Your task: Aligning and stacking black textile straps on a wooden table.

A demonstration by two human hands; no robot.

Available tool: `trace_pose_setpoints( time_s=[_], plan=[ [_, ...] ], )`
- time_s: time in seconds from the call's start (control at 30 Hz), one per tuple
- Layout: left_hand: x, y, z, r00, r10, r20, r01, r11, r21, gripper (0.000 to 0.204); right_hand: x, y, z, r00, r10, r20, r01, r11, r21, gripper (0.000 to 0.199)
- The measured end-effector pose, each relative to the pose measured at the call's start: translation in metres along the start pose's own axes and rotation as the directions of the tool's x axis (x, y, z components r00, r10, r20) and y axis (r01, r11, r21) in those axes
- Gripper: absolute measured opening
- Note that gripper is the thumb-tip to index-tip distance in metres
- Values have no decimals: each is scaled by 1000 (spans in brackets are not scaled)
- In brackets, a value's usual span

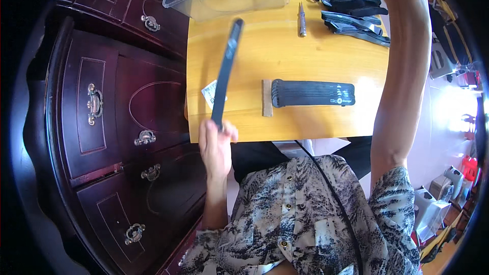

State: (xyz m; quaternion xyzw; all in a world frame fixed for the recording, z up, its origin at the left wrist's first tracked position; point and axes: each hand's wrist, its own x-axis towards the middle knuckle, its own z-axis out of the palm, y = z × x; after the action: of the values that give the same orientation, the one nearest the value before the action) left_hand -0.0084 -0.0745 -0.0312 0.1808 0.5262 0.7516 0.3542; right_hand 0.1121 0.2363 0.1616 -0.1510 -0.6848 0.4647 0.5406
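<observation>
My left hand (217,148) is closed on the lower end of a flat black strap (226,74), which it holds up at a slant above the left side of the table. Past the upper edge of the picture my right forearm (402,30) reaches away, so my right hand is out of sight. In front of me lies a neat stack of black straps (313,93), with a narrow brown strip (267,98) along its left end. Under the held strap, a white label (210,93) with print rests on the table.
The yellow wooden table (244,51) carries a clear plastic bin (229,1) with black items inside, a slim metal-tipped tool (302,23) and loose black straps (354,26). Dark red cabinets (153,91) stand close on the left. Assorted containers (440,188) crowd the right.
</observation>
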Motion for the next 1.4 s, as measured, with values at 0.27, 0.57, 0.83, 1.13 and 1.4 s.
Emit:
trace_pose_setpoints(
  time_s=[0.27,0.57,0.83,1.13,1.4],
  plan=[
    [85,-14,30,972,-194,-130,232,878,419,29,-83,-2,-32,924,378,58,-379,888,259,30],
    [34,39,58,997,-60,-44,74,810,581,37,-164,-44,12,836,548,-12,-543,826,-148,29],
    [-10,48,90,846,173,505,-462,711,530,22,-191,-23,28,868,313,386,-255,947,-194,41],
    [-30,-5,62,928,-284,240,269,958,95,15,-246,8,-33,381,767,515,-774,570,-276,36],
    [-14,-18,49,951,-86,296,-149,712,686,19,-261,17,-55,356,868,348,-796,476,-374,18]
  ],
)
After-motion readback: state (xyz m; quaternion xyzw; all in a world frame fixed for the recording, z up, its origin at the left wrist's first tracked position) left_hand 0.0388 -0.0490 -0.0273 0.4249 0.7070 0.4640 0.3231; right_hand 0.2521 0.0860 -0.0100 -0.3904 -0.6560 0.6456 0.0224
